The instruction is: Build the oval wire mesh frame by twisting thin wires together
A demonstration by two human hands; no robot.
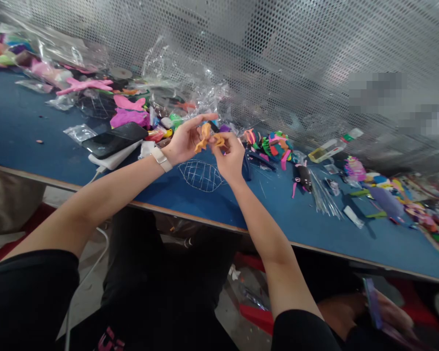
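Note:
Soft orange modelling clay [204,138] is between my two hands, above the table. My left hand [185,140], with a pale watch on its wrist, holds one lump at its fingers while the index finger stretches out. At the fingertips of my right hand [231,157], pinched together, there is more of the orange clay; whether the two lumps are joined I cannot tell. Just below the hands, a fish-shaped wire frame [201,176] lies on the blue table [190,204].
Left of my hands, a black phone [115,140] rests on a white device with a cable. Pink clay shapes [129,113] and clear bags line the back. To the right lie colourful clay figures [278,146] and thin wires [325,195]. Another person's hand [391,312] holds a phone at lower right.

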